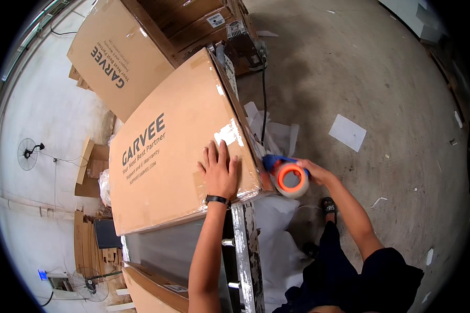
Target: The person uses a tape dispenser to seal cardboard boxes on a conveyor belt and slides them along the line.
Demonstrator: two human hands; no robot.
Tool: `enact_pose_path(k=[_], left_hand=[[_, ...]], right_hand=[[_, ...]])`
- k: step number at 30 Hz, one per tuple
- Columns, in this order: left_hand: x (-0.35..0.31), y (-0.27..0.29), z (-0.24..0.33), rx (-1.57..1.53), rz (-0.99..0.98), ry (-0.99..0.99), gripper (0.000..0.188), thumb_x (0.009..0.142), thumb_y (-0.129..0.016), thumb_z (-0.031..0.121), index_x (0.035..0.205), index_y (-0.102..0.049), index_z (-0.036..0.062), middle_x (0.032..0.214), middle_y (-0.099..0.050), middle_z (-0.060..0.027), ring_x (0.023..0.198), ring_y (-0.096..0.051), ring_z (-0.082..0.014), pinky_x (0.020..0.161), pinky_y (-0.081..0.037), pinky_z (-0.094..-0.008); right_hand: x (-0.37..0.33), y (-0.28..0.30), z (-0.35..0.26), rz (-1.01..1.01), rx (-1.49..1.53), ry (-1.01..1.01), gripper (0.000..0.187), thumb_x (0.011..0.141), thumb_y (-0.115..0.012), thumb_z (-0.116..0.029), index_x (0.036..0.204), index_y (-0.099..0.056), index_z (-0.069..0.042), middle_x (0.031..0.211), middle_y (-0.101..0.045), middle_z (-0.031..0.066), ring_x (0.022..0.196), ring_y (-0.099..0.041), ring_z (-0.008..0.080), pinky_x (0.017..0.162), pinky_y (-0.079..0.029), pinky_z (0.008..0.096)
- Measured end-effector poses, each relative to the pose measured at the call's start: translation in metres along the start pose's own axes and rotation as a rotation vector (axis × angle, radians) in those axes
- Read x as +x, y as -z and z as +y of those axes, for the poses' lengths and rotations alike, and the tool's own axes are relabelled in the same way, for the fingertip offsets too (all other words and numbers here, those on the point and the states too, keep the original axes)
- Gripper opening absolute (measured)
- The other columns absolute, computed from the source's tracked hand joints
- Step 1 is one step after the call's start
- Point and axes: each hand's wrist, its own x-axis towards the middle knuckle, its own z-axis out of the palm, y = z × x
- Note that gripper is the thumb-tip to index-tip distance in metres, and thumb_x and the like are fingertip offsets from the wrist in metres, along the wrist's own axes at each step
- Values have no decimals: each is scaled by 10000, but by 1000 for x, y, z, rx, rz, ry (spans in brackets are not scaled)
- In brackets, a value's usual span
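A large flat brown cardboard box [177, 156] with dark print lies across a worn metal-framed stand [248, 261]. My left hand [220, 175] rests flat on its top near the right edge, fingers spread and touching a strip of clear, shiny tape [228, 134]. At the box's right front corner, my right hand [314, 171] grips a blue tape dispenser [277, 160] that carries a roll of tape with an orange core [291, 179]. The dispenser's front end is against or very close to the box's side; which one cannot be told.
Another large box [115, 57] leans behind, beside stacked cartons [193, 23]. A dark cable [264, 104] hangs down near the box's right side. Whitish sheeting [277, 235] lies beside the stand, and a white sheet [348, 132] on the concrete floor. Wall fans [30, 153] are at left.
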Motion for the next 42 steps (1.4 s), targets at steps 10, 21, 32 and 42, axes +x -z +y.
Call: enact_pose_path(k=[10,21,32,42], left_hand=[[5,5,-7,56,-25,20,539,912,-406,413,1396,-325,189,1466,-244,-124,1354,-201,-327,1056,-116,-587],[7,6,-2,-22,-6,10,479,919,-398,340,1371,-364,184,1439,-286,-122,1341,-233,-313,1052,-154,-581],[-36,7,27,71,399,662,595,875,-465,329,1324,-349,-44,1407,-282,-242,1324,-175,-439,1011,-85,-662],[-53,-11,137,-271,450,1119,978,600,-782,450,1382,-306,106,1484,-53,-225,1367,-19,-422,1014,-28,-658]], right_hand=[[-105,-108,96,-137,-223,98,758,794,-610,-483,1360,-377,-36,1375,-402,104,1241,-399,205,1037,-289,305],[-17,-202,82,-389,-736,71,579,776,-623,-481,1283,-500,-230,972,-620,178,913,-607,299,820,-454,361],[-64,-9,-214,-13,-774,633,691,741,-656,-352,1306,-440,-17,1206,-507,158,1108,-503,273,974,-366,357],[53,-193,-358,-357,-1056,1093,680,575,-645,-198,1245,-535,-168,959,-523,162,801,-567,276,733,-475,348]])
